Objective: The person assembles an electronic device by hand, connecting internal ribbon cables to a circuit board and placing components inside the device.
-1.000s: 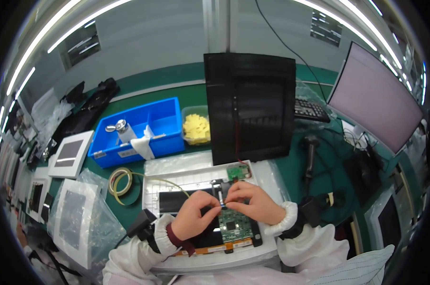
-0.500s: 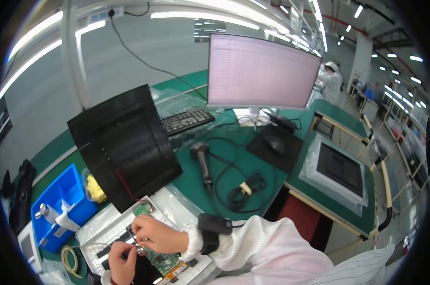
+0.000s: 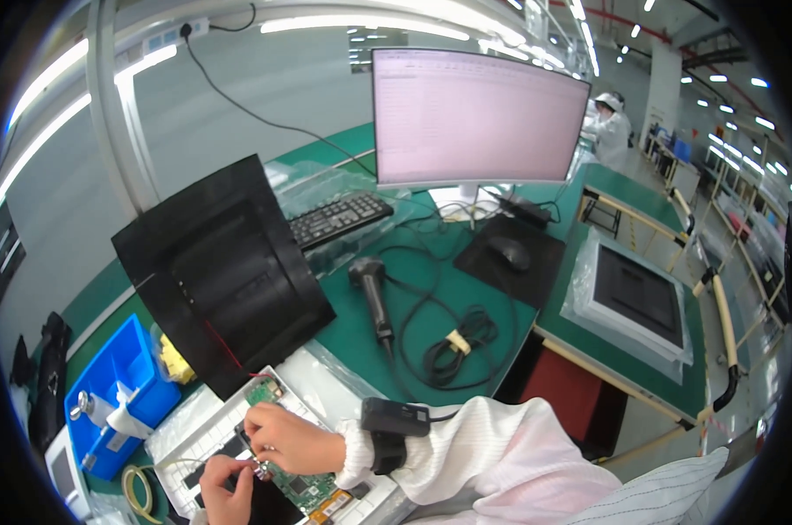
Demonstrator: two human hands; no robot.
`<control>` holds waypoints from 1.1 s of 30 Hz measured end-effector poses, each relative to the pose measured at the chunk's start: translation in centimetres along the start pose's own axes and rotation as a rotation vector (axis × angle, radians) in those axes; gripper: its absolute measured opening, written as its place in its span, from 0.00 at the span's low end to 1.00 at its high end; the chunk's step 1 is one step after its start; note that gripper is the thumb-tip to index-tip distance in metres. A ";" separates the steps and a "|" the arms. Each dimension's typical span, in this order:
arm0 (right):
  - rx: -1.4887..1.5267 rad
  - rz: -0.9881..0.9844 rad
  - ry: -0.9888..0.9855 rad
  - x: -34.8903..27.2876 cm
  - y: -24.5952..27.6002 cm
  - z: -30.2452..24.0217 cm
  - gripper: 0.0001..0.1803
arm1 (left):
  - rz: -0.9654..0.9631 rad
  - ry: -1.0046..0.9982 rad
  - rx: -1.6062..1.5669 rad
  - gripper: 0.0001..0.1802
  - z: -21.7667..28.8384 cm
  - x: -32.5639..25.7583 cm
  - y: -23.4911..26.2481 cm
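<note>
Over an opened white-framed device (image 3: 374,500) at the lower middle, my two hands work close together. My left hand (image 3: 227,492) is closed, thumb and index finger pinched at a small shiny piece that I cannot make out. My right hand (image 3: 295,440) reaches in from the right, its fingers also closed on something small at that spot. A thin pale cable (image 3: 181,461) runs in toward my left fingers. Beneath my hands lie a green circuit board (image 3: 304,492) and a dark flat panel (image 3: 272,506). A smaller green board (image 3: 263,391) sits at the device's far edge.
A large black cover (image 3: 225,271) with red wire leans behind the device. Left are a blue bin (image 3: 151,394) holding a bottle and a tape roll (image 3: 138,490). Beyond stand a handheld scanner (image 3: 374,297), keyboard (image 3: 341,219), mouse (image 3: 509,254) and monitor (image 3: 479,118). A cart (image 3: 579,337) carries a wrapped panel.
The view has shifted slightly. My hands stay together over the device, with only small movement of the fingers.
</note>
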State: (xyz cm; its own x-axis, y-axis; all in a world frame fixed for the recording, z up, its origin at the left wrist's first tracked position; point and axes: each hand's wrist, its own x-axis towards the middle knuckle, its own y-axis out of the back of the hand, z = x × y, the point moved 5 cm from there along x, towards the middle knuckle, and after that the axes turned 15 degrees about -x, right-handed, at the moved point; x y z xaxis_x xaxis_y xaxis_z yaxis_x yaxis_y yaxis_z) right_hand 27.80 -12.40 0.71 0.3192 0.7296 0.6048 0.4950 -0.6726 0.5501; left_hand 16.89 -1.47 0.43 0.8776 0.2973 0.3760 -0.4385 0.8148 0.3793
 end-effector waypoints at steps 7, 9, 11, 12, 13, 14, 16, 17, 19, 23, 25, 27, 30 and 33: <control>-0.006 -0.017 -0.073 0.4 0.3 1.3 0.05 | 0.067 -0.030 0.059 0.03 1.3 0.6 0.1; -0.059 0.004 -0.092 0.5 0.9 1.3 0.04 | 0.091 -0.091 0.088 0.03 1.6 0.9 0.1; -0.059 -0.042 -0.142 0.4 0.8 1.6 0.04 | 0.006 -0.085 0.207 0.05 1.6 1.0 0.1; -0.058 -0.057 -0.140 0.5 0.7 1.8 0.04 | 0.009 -0.121 0.242 0.05 1.5 0.9 0.3; -0.058 -0.073 -0.138 0.7 0.4 1.9 0.04 | 0.010 -0.156 0.277 0.06 1.4 0.8 0.5; -0.072 -0.082 -0.124 0.6 0.2 2.0 0.04 | 0.007 -0.136 0.291 0.06 1.4 0.8 0.5; -0.102 -0.120 -0.129 0.3 0.1 2.6 0.05 | -0.026 -0.127 0.279 0.06 1.1 1.3 0.2; -0.125 -0.151 -0.132 0.1 0.1 2.9 0.05 | -0.043 -0.180 0.272 0.04 1.1 1.5 -0.1; -0.075 -0.196 -0.145 0.4 -0.9 2.8 0.05 | -0.033 -0.176 0.256 0.04 0.8 0.8 0.5; -0.088 -0.262 -0.150 0.4 -2.1 3.3 0.06 | -0.076 -0.165 0.241 0.06 0.8 0.6 0.4; -0.067 -0.291 -0.179 0.6 -2.2 2.9 0.05 | -0.083 -0.176 0.264 0.06 0.9 0.5 0.4; -0.080 -0.313 -0.172 0.7 -2.3 2.9 0.06 | -0.106 -0.167 0.289 0.07 0.6 0.4 0.2; -0.097 -0.358 -0.174 0.5 -2.7 2.9 0.06 | -0.158 -0.159 0.308 0.07 0.6 0.2 0.0; -0.068 -0.369 -0.193 0.4 -2.8 3.1 0.06 | -0.165 -0.153 0.277 0.08 0.6 0.1 -0.1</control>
State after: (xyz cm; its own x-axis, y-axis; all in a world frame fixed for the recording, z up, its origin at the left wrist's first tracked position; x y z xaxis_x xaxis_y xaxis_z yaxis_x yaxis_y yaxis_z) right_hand 29.02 -9.86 -2.39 0.2789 0.9286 0.2447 0.5520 -0.3636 0.7504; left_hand 16.85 -1.84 0.93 0.9110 0.0781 0.4049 -0.3477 0.6735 0.6523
